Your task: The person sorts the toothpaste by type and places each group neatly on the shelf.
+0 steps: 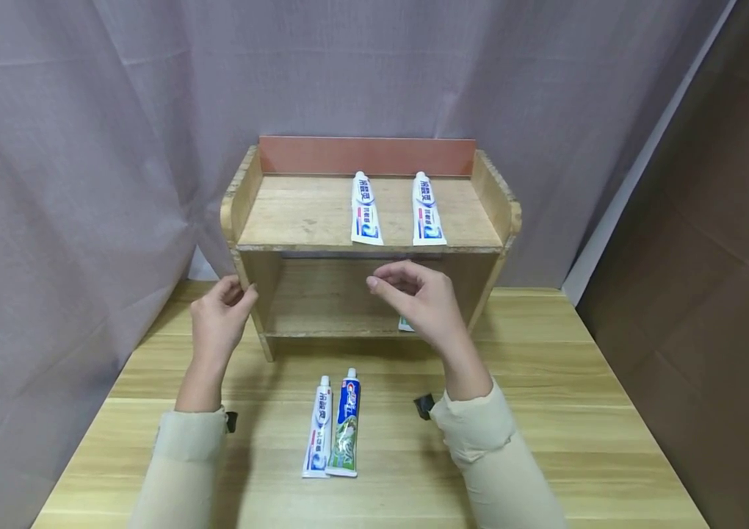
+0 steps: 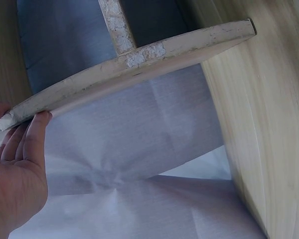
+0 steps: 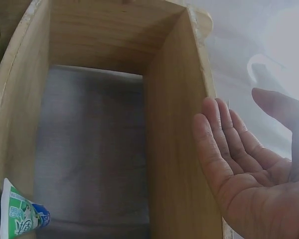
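Note:
My left hand (image 1: 219, 312) grips the left side panel of a small wooden shelf (image 1: 308, 220). In the left wrist view, its fingers (image 2: 36, 137) lie along one face of the panel edge and the thumb is on the other. My right hand (image 1: 424, 301) holds nothing; it hovers before the shelf's front, with the thumb apart from gently bent fingers (image 3: 217, 144). Two white toothpaste tubes, a left one (image 1: 365, 209) and a right one (image 1: 427, 209), lie on the upper board, caps to the back. On the lower board a green toothpaste tube (image 3: 21, 213) is mostly hidden behind my right hand in the head view.
On the wood-grain table (image 1: 546, 411) in front of the shelf, a white toothpaste tube (image 1: 319, 430) and a blue-green toothpaste tube (image 1: 346, 426) lie side by side, caps toward the shelf. A grey curtain (image 1: 117, 147) hangs behind, with a brown panel (image 1: 698, 257) at the right.

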Action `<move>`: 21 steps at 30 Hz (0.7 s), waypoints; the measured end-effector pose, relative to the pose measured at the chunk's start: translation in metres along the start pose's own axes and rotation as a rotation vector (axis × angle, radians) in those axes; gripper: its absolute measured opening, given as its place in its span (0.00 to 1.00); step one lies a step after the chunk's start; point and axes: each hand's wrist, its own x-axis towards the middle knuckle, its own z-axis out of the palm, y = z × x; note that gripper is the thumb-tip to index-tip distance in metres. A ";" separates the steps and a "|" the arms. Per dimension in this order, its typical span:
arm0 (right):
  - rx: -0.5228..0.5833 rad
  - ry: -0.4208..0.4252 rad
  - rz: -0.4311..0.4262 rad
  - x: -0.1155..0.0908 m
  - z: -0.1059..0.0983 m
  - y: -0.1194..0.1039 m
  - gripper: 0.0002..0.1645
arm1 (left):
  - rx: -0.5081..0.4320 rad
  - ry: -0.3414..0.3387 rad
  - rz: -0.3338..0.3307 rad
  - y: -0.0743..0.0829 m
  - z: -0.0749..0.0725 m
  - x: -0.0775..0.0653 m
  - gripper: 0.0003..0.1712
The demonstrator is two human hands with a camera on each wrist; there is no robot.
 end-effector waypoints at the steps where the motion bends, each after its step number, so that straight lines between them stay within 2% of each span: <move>1: 0.002 -0.001 0.001 -0.001 0.000 0.000 0.13 | 0.000 0.001 0.001 0.000 0.000 0.000 0.10; 12: -0.004 -0.029 0.049 -0.008 0.003 0.005 0.15 | -0.001 0.006 -0.011 -0.001 0.000 0.000 0.10; 21: 0.001 -0.040 0.071 -0.011 0.004 0.008 0.15 | -0.014 0.005 0.013 -0.001 0.000 0.001 0.10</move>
